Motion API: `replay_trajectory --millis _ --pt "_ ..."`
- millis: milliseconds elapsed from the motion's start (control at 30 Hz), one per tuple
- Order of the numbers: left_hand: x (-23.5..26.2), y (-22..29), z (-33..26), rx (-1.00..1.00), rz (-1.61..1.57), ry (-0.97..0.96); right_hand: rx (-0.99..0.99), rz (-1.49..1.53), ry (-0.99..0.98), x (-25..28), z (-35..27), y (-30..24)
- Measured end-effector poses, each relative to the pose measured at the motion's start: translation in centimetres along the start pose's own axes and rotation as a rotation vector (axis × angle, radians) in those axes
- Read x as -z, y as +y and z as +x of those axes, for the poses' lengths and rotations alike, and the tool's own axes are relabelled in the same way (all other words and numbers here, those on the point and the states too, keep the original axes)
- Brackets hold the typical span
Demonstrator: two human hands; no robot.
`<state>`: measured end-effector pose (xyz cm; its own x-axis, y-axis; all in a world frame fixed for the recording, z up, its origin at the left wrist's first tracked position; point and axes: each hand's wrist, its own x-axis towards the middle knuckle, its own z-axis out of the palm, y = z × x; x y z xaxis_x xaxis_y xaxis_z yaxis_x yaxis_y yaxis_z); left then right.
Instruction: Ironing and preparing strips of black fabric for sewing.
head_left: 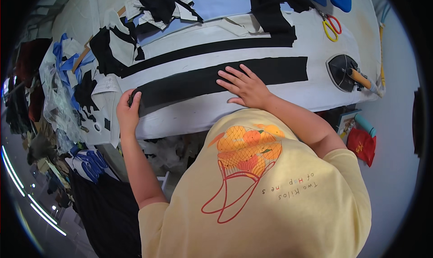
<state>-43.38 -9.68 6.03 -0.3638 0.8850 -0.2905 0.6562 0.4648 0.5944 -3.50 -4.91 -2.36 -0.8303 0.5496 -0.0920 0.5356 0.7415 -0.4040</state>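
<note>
A long black fabric strip (189,84) lies across the white-covered table (315,95) in front of me. My left hand (128,108) pinches the strip's left end between thumb and fingers. Flat on the strip, right of its middle, rests my right hand (246,86), its fingers spread and holding nothing. Along the lower left edge, a thinner dark layer shows under the strip. Beyond it runs a narrower black band (203,48), roughly parallel and apart from it.
An iron (345,73) with a wooden handle stands at the right. Scissors (332,27) with red and yellow handles lie beyond it. Black and white fabric pieces (162,7) are heaped at the back. Clear plastic (63,104) and blue cloth bunch at the left edge.
</note>
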Motion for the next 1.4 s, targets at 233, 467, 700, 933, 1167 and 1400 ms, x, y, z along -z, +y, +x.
replay_trajectory --millis 233,467,700,933,1167,1400 --pt "0.5 0.2 -0.5 -0.043 -0.18 0.004 0.0 -0.033 -0.04 -0.3 0.6 -0.2" --pt "-3.7 -5.8 0.9 0.002 0.085 0.047 -0.013 -0.042 -0.111 0.4 0.9 -0.7" --pt "-4.4 -5.8 0.6 -0.022 0.432 0.155 -0.02 -0.078 -0.132 0.6 1.1 -0.7" --pt "-4.1 -6.6 0.0 -0.019 0.393 0.132 -0.029 -0.084 -0.155 1.0 1.3 -0.9" --pt "-4.4 -5.8 0.0 -0.002 0.285 0.256 -0.044 -0.097 -0.162 1.1 1.4 -1.1" --pt "-5.0 -7.3 1.1 -0.164 0.075 0.371 -0.044 -0.093 -0.163 1.3 1.5 -1.2"
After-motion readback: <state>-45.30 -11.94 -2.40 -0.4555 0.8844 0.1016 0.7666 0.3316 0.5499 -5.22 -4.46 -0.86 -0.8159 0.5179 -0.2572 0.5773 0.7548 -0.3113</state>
